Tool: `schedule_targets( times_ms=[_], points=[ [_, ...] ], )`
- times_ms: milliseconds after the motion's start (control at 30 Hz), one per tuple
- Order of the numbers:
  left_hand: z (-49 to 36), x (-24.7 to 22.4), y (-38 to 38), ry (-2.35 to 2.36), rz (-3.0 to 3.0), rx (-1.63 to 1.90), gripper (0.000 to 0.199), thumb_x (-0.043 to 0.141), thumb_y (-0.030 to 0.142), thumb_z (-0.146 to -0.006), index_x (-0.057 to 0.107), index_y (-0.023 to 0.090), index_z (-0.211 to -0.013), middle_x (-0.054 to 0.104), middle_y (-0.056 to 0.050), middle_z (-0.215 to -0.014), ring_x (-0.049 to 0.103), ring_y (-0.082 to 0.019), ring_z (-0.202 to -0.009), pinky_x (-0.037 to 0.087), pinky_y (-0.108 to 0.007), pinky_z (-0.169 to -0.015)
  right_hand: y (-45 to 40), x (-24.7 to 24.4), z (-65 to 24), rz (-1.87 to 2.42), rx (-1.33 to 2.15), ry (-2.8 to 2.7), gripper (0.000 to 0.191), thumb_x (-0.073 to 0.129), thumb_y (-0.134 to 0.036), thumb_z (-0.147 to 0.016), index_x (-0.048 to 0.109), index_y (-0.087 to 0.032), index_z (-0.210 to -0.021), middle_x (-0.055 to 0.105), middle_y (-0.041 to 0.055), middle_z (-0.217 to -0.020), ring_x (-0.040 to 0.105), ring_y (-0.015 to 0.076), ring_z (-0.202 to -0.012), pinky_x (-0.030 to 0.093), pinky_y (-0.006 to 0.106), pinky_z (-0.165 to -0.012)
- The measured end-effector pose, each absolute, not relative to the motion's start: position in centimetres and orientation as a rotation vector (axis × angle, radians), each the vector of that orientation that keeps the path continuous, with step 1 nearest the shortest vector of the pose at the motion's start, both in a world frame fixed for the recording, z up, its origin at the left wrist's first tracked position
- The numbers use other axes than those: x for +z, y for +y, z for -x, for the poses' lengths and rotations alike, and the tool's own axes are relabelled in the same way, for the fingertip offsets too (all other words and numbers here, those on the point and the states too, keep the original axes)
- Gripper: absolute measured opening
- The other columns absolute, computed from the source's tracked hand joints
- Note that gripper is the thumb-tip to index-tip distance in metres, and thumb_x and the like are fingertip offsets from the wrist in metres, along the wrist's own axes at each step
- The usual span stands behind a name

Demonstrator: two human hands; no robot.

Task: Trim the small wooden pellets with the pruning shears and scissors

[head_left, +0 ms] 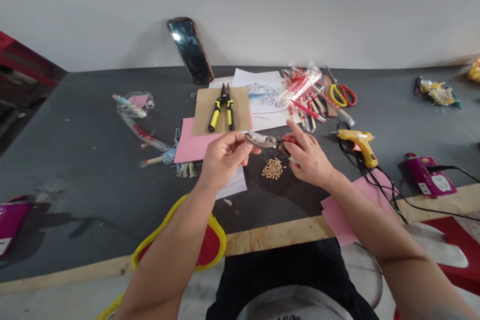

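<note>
**A:** What are the hands doing?

**B:** Both hands hold one pair of red-handled pruning shears [268, 141]. The left hand [225, 158] pinches the metal end with its thumb and fingers. The right hand [309, 154] curls around the red handles, and one finger sticks up.

**A:** Where are the shears?

**B:** Up in the air over a dark gray workbench [93, 170], just above one small pile of tan bits [272, 168].

**A:** What else can you count?

**B:** One pair of yellow and black tin snips [222, 108] lies on one brown cardboard sheet [242, 110]. Behind that is one drawing on white paper [263, 95]. There is one plastic bag of red and tan sticks [300, 91], and one pair of scissors [342, 95] with a yellow loop and a red loop.

**A:** Any more?

**B:** Yes! One yellow glue gun [356, 146] has a black cord. A pink paper sheet [191, 141] is by the left hand, and more pink paper sheets [348, 205] are by the right arm. There are two purple boxes, one on the right [429, 176] and one on the left [11, 225]. One dark mirror [190, 50] leans on the white wall [300, 10].
</note>
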State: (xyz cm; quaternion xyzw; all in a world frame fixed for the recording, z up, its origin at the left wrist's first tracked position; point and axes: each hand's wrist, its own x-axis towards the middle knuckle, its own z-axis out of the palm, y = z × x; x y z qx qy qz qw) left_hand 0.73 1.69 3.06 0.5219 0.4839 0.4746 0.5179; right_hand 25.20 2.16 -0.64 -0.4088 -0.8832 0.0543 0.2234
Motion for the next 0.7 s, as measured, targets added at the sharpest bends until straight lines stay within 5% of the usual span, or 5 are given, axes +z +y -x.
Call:
schedule_targets(
  times_ms=[233,400,533,700],
  points=[
    [-0.69,2.97,1.59,1.177,-1.290,1.115,0.020,0.074,0.037,-0.083,0.068,0.018,-0.080,0.076,-0.006,-0.075,0.052,-0.010,-0.048,0.039,-0.024,-0.046,2.14,-0.73,-25.30,1.130,0.178,-2.436,0.044,0.053,-0.007,-0.075,0.056,-0.022,-0.116,0.027,0.0167,-0.167,0.048,0.0367,-0.140,0.052,0.055,-0.101],
    [-0.68,3.35,1.40,1.147,-1.341,1.106,0.021,0.074,0.038,-0.083,0.069,0.018,-0.080,0.077,-0.007,-0.075,0.050,-0.010,-0.047,0.039,-0.024,-0.045,2.16,-0.89,-25.12,1.112,0.216,-2.367,0.053,0.055,-0.010,-0.074,0.051,-0.020,-0.126,0.045,0.0205,-0.156,0.053,0.0357,-0.136,0.052,0.052,-0.102],
    [-0.80,3.66,1.15,1.147,-1.390,1.089,0.019,0.073,0.037,-0.084,0.070,0.018,-0.080,0.078,-0.008,-0.077,0.048,-0.009,-0.048,0.038,-0.024,-0.045,2.21,-0.97,-24.84,1.142,0.212,-2.311,0.070,0.059,-0.018,-0.080,0.036,-0.013,-0.146,0.064,0.0211,-0.134,0.065,0.0335,-0.117,0.054,0.049,-0.098],
    [-0.93,3.95,0.91,1.172,-1.416,1.066,0.019,0.072,0.038,-0.086,0.074,0.020,-0.080,0.077,-0.007,-0.076,0.044,-0.010,-0.048,0.032,-0.025,-0.044,2.13,-0.74,-24.52,1.245,0.225,-2.334,0.055,0.059,-0.021,-0.084,0.049,-0.016,-0.138,0.070,0.0149,-0.113,0.067,0.0312,-0.102,0.054,0.046,-0.093]
  ],
)
